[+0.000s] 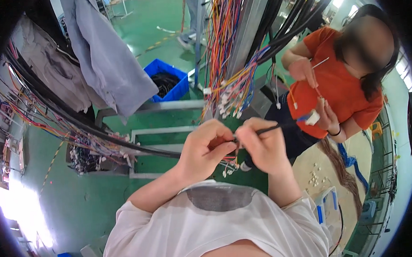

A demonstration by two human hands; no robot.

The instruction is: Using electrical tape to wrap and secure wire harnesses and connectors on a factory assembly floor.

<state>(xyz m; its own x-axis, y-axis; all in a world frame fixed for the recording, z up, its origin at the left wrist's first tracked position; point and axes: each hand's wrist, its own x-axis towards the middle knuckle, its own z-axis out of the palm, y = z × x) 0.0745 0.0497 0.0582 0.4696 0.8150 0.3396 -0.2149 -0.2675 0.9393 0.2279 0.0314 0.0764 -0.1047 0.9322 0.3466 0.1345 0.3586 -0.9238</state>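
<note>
In front of my chest, my left hand [206, 149] pinches a thin dark piece at the black cable [271, 128], its thumb and forefinger together. Right beside it, my right hand [263, 146] is closed round the same cable, slightly smeared by motion. From there the cable runs up to the right, ending near a white connector [312, 118] by a co-worker's hand [327, 116]. Below and between my hands hang thin wires with small white connectors [229, 166]. What exactly lies between my fingertips is mostly hidden.
Bundles of coloured wires [224, 31] hang by a metal post [250, 39] ahead. A thick black cable [119, 140] sweeps in from the left. Beyond the grey frame [173, 106] sits a blue bin [181, 87]. At right, a person in orange [342, 90] stands by a table [304, 170].
</note>
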